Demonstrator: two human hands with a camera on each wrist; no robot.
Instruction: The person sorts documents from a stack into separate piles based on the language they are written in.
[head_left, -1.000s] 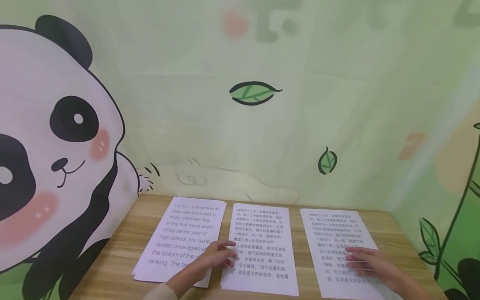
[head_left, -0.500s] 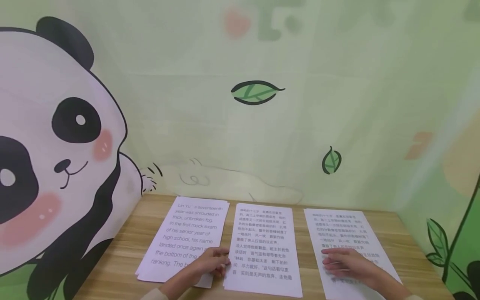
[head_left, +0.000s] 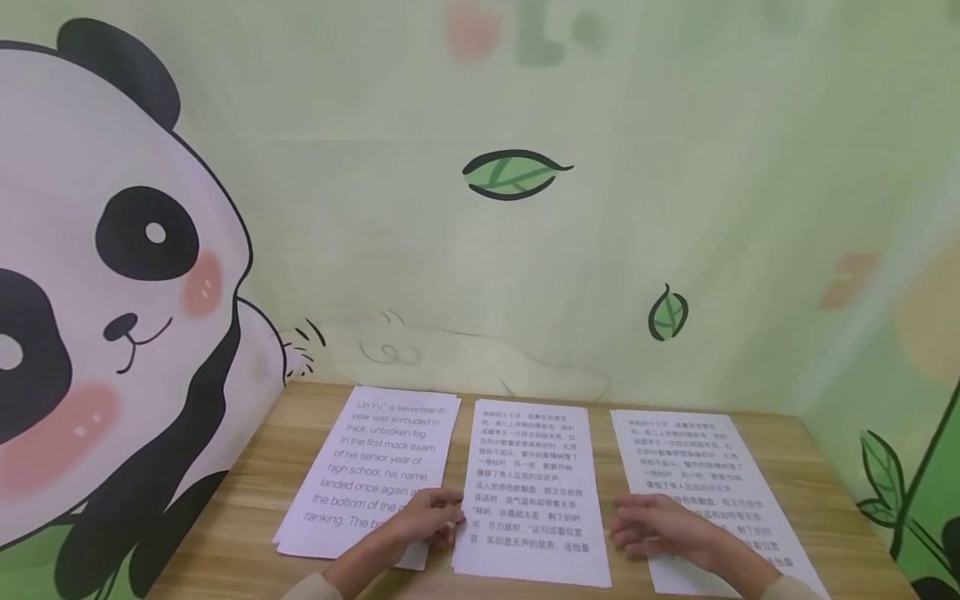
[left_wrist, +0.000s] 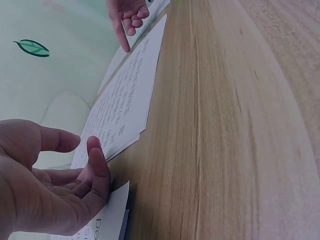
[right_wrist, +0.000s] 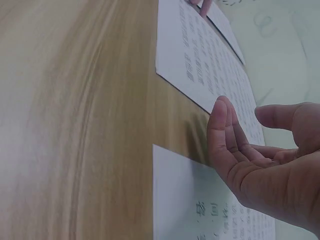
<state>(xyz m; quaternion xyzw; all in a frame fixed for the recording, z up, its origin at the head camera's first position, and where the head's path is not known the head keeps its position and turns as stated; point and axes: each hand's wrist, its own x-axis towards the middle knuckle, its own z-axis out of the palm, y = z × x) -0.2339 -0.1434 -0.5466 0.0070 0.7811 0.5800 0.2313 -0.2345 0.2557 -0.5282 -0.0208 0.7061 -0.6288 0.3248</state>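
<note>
Middle white rectangular paper stack (head_left: 528, 492) lies on the brown wooden worktop (head_left: 240, 517), long axis pointing away. Left hand (head_left: 425, 522) is nearer, at its left edge — right hand (head_left: 663, 529) just off its right, all fingers loose, empty.

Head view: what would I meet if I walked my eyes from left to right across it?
Painted panda → English page → first Chinese page → second Chinese page → painted sprig.

The sheets (head_left: 528, 492) are white and dark-lettered, the table (left_wrist: 200, 125) brown and wood-grained
</note>
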